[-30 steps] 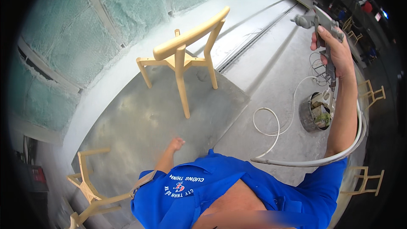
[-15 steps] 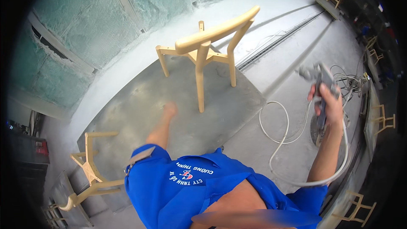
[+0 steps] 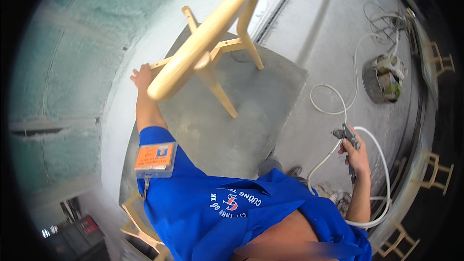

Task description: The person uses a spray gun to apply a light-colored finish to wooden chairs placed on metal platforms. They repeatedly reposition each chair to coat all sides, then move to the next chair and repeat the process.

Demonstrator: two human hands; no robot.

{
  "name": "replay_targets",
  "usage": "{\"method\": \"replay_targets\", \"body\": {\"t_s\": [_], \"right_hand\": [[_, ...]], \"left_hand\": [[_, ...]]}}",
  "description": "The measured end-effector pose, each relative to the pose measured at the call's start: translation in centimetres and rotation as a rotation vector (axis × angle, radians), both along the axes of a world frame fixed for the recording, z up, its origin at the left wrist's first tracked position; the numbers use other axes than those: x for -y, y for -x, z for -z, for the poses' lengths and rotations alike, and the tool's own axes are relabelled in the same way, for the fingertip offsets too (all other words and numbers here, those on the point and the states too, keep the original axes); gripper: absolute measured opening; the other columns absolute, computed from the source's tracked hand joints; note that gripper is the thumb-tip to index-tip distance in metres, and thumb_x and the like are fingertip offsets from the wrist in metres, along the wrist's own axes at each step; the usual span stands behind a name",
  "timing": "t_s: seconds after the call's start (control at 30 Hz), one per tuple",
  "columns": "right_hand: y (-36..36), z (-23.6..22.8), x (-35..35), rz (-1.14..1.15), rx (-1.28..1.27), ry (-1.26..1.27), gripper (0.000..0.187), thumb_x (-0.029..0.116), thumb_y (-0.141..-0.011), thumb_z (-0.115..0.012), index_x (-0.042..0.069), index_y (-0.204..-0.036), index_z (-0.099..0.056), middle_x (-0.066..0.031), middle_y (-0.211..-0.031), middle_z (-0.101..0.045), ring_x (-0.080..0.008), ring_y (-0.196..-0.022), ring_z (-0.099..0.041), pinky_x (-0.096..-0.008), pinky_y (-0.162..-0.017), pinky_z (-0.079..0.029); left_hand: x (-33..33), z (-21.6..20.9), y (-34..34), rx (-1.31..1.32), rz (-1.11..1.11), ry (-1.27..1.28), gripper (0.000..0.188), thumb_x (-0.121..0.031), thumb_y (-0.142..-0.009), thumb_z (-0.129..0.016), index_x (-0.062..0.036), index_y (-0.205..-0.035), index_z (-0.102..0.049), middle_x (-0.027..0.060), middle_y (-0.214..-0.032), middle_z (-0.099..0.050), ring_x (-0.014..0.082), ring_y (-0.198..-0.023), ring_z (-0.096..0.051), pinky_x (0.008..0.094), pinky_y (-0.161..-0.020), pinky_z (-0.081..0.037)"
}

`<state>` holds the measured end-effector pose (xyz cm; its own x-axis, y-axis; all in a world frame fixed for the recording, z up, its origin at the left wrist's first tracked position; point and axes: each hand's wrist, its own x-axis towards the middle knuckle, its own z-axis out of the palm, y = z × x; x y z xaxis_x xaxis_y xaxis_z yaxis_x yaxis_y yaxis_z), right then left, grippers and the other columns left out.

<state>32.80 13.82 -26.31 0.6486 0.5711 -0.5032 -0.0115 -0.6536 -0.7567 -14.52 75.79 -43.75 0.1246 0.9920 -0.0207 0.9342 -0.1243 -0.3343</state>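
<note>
A pale wooden chair frame (image 3: 193, 43) without a seat panel stands on a dull grey metal-like platform (image 3: 193, 135), its curved backrest toward me. My left hand (image 3: 141, 76) is at the chair's far-left front corner, its fingers closed about the end of the seat rail. The leg under that corner is hidden behind my hand and arm. Low on my right, my right hand (image 3: 356, 153) grips a metal spray gun (image 3: 349, 135). From the gun trails a white hose (image 3: 386, 164), looping beside my forearm. The gun points left, well apart from the chair.
A round tub (image 3: 374, 87) holding cloth-like items stands on the floor at right, near tangled hoses (image 3: 386, 21). Another chair frame (image 3: 137, 224) is at lower left, partly behind my sleeve. More chair frames (image 3: 437, 170) line the right side. A frosted green wall (image 3: 77, 58) rises at left.
My left hand has moved forward and left to the chair's corner. My right hand has lowered the spray gun toward my side. The view has turned, and the chair appears nearer.
</note>
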Motion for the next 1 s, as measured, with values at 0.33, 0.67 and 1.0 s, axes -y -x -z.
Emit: {"method": "replay_targets", "body": {"t_s": [0.33, 0.67, 1.0], "right_hand": [[-1.0, -2.7, -0.1, -0.048, 0.064, -0.070, 0.059, 0.024, -0.095, -0.070, 0.015, -0.151, -0.053, -0.0026, -0.087, -0.067, -0.0095, -0.071, -0.062, -0.0226, -0.049, -0.044], [-3.8, 3.9, 14.5, 0.183, -0.089, -0.178, 0.061, 0.026, -0.096, -0.068, 0.012, -0.153, -0.050, -0.0050, -0.086, -0.067, -0.0097, -0.067, -0.060, -0.0235, -0.047, -0.043], [-8.6, 5.0, 13.3, 0.051, -0.185, -0.256, 0.064, 0.021, -0.096, -0.064, 0.008, -0.155, -0.044, -0.0041, -0.088, -0.063, -0.0106, -0.074, -0.062, -0.0242, -0.048, -0.046]], "left_hand": [[7.5, -0.6, 5.8, -0.058, -0.036, 0.014, 0.048, -0.018, -0.101, -0.048, -0.0290, -0.147, -0.051, -0.0056, -0.146, -0.056, 0.0274, -0.137, -0.047, 0.0632, -0.111, -0.030], [39.4, -2.5, 14.4, -0.069, -0.259, 0.175, 0.040, -0.016, -0.094, -0.064, -0.0246, -0.132, -0.058, 0.0056, -0.124, -0.066, 0.0267, -0.124, -0.057, 0.0567, -0.100, -0.036], [62.5, -0.8, -0.9, 0.434, -0.272, 0.015, 0.046, -0.027, -0.082, -0.079, -0.0080, -0.122, -0.066, 0.0135, -0.108, -0.066, 0.0334, -0.108, -0.059, 0.0502, -0.097, -0.036]]}}
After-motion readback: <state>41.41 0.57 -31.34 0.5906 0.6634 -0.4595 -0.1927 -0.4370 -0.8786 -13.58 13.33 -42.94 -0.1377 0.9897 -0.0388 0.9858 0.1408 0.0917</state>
